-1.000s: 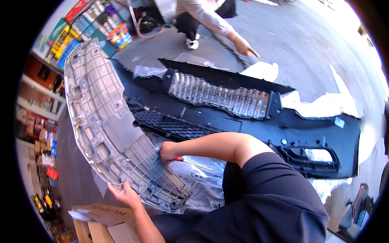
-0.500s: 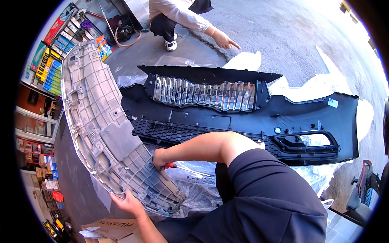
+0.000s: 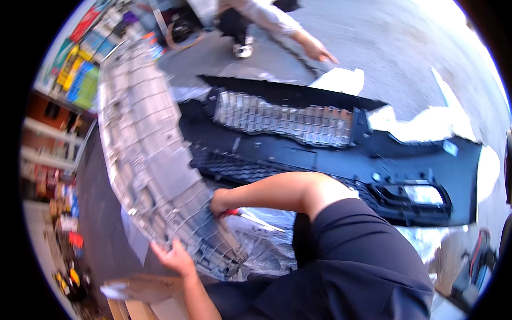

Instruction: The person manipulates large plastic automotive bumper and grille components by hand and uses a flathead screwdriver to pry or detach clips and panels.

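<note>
A long, curved grey ribbed plastic panel (image 3: 168, 170), like a car's under-shield, stands tilted in front of me at the left. My left hand (image 3: 176, 258) holds its lower left edge, the thumb on the ribbed face and the other fingers partly hidden. At the panel's right edge is my right hand (image 3: 218, 202), closed round a red-handled screwdriver (image 3: 233, 212) whose shaft points down to the right. Its fingertips are hidden against the panel. To the right lies a black car bumper cover (image 3: 336, 160), inner side up, with a chrome-slatted grille (image 3: 282, 117).
A co-worker's hand (image 3: 317, 49) points toward the bumper from the far side. Plastic wrap (image 3: 266, 248) lies under the parts. A cardboard box (image 3: 141, 288) sits near my left forearm. Shelves of coloured boxes (image 3: 80, 69) line the left wall.
The whole scene has shifted right in view and blurred as my head turned. Both hands keep their places on the grey panel. The co-worker's hand still points.
</note>
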`<state>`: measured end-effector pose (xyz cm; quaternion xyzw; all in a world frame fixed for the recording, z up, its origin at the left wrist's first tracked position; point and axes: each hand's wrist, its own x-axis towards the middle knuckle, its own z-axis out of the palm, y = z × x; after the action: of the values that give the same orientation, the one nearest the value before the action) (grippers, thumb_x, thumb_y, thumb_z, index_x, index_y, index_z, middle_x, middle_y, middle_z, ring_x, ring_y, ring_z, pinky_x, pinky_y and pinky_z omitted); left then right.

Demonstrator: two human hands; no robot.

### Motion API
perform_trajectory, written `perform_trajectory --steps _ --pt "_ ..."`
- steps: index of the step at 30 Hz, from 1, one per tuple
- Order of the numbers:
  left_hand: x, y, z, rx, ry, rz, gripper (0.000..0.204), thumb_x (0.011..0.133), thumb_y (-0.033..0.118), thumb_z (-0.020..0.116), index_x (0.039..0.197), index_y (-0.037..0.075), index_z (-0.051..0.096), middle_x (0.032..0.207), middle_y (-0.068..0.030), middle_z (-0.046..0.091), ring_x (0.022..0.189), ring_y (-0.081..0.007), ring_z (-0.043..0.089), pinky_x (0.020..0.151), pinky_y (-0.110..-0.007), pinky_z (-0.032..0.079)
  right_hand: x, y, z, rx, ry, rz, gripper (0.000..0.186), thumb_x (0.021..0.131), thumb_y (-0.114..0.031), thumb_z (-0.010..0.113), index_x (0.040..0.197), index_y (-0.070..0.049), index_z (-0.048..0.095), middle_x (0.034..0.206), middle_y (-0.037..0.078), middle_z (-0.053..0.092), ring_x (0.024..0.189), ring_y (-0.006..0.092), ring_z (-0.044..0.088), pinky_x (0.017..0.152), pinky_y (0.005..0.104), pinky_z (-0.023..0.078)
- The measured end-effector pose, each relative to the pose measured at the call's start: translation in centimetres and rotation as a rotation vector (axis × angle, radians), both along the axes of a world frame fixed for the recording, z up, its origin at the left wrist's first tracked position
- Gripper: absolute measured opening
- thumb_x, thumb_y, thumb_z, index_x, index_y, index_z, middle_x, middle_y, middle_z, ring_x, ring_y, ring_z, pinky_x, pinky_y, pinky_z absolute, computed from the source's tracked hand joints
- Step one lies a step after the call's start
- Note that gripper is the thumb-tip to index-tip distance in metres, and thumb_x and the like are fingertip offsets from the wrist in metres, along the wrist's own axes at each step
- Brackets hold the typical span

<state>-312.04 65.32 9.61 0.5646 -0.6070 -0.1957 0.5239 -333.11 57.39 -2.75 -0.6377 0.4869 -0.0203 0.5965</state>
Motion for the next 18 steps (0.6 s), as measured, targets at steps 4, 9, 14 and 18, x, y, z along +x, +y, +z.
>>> perform_trajectory --steps 4,9,14,18 --pt "-2.1 0.9 0.0 0.000 -0.059 0.031 0.066 0.078 -0.007 0.064 0.140 -0.012 0.042 0.127 -0.0191 0.061 0.118 -0.0243 0.060 0.102 -0.035 0.047 -1.3 0.6 -1.2 -0.226 0.065 0.222 0.020 0.088 -0.027 0.070 0.077 -0.012 0.075 0.073 0.006 0.071 0.060 0.0148 0.068 0.057 0.0325 0.053" --pt "-3.4 0.5 1.4 0.008 0.033 -0.092 0.062 0.078 -0.014 0.056 0.139 -0.007 0.047 0.126 -0.0116 0.065 0.112 -0.0169 0.063 0.097 -0.028 0.048 -2.4 1.6 -0.8 0.356 -0.274 -0.395 0.009 0.079 -0.002 0.078 0.079 0.004 0.072 0.076 0.013 0.071 0.063 0.0194 0.070 0.051 0.0303 0.056" --pt "-2.7 -0.4 2.0 0.055 0.097 -0.084 0.064 0.078 -0.017 0.057 0.140 -0.005 0.047 0.128 -0.0101 0.063 0.115 -0.0170 0.062 0.101 -0.030 0.047 -2.7 1.5 1.2 0.298 -0.210 -0.383 0.013 0.084 -0.009 0.073 0.076 0.001 0.072 0.070 0.008 0.070 0.057 0.0154 0.066 0.052 0.0293 0.053" --pt "-1.4 -0.9 1.7 -0.012 0.141 -0.064 0.063 0.078 -0.016 0.056 0.139 -0.006 0.048 0.128 -0.0103 0.064 0.115 -0.0173 0.062 0.102 -0.030 0.046 -2.8 1.0 2.2 0.185 -0.134 -0.348 0.016 0.081 -0.013 0.073 0.071 -0.001 0.072 0.068 0.006 0.071 0.057 0.0145 0.067 0.055 0.0286 0.055"
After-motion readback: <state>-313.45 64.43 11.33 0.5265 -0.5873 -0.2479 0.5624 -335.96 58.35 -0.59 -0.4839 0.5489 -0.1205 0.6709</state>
